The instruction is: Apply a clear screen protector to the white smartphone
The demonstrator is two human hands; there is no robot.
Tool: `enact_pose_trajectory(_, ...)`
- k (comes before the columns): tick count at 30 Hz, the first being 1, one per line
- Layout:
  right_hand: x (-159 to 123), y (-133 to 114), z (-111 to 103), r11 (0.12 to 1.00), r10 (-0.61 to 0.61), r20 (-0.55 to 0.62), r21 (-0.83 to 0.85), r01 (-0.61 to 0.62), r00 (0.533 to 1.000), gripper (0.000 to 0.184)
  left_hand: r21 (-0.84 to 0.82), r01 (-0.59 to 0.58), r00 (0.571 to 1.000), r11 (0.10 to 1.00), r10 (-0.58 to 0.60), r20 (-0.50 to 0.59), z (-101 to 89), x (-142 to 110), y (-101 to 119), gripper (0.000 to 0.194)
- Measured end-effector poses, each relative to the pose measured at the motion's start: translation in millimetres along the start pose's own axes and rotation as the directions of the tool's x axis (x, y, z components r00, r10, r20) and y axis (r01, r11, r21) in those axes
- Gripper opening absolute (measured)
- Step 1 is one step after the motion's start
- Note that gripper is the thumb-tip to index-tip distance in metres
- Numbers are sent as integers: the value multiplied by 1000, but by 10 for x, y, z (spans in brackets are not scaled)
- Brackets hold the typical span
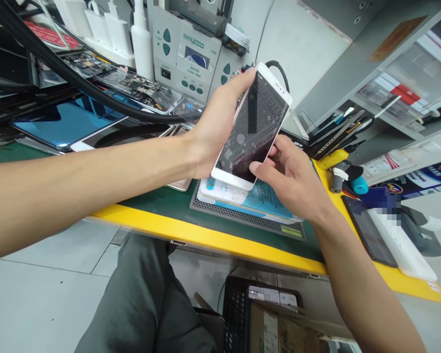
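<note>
A white-framed smartphone (266, 130) is held tilted above the workbench, its dark front turned toward me and covered with rows of small print. My left hand (215, 122) is closed around its left side, with the thumb near the top edge. My right hand (292, 176) grips the lower right: the thumb lies on the glass and the fingers are curled at the side edge, partly hidden. Just below the phone, a flat blue-and-white box or pack (268, 203) rests on a grey perforated pad (235, 211).
A grey soldering station (191, 59) and a white bottle (142, 49) stand behind. Thick black cable (106, 100) arches over phones and circuit boards (143, 88) at left. Tweezers and tools (345, 130) stand at right. The bench's yellow edge (206, 235) runs above my legs.
</note>
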State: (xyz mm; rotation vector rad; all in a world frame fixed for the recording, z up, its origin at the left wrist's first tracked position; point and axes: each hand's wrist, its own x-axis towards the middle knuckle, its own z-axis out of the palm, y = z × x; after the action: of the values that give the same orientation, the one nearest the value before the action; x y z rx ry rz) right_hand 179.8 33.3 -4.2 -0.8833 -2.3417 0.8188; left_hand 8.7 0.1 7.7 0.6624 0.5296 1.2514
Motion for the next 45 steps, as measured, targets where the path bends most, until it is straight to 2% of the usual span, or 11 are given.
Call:
enact_pose_trajectory(2, -4, -9, 1, 1000, 6, -5, -9, -6, 1000, 27, -6, -10, 1000, 1000, 10, 22, -1, -1, -1, 59)
enact_pose_trajectory(7, -3, -25, 6, 1000, 1, -11, -7, -1, 1000, 28, -3, 24, 999, 1000, -24, -41, -8, 3, 6, 60)
enact_pose_trajectory(19, -6, -14, 1, 1000, 9, -12, -16, -9, 1000, 28, 1, 39, 997, 999, -39, -73, -2, 8, 8, 61)
enact_pose_trajectory(26, -5, -8, 0, 1000, 5, -15, -23, -5, 1000, 28, 27, 12, 1000, 1000, -12, -12, -11, 15, 9, 64)
enact_pose_trajectory(30, -4, -10, -1, 1000, 16, -12, -17, -16, 1000, 27, 25, 36, 998, 999, -34, -49, -2, 12, 15, 65)
enact_pose_trajectory(36, 3, 0, -12, 1000, 6, 3, -18, -6, 1000, 31, 46, -6, 999, 999, 4, 35, -2, 5, 18, 68)
enact_pose_trajectory(45, 10, 19, -18, 1000, -2, 15, -8, 3, 1000, 31, 82, -19, 998, 996, 14, 61, -1, 3, 20, 67)
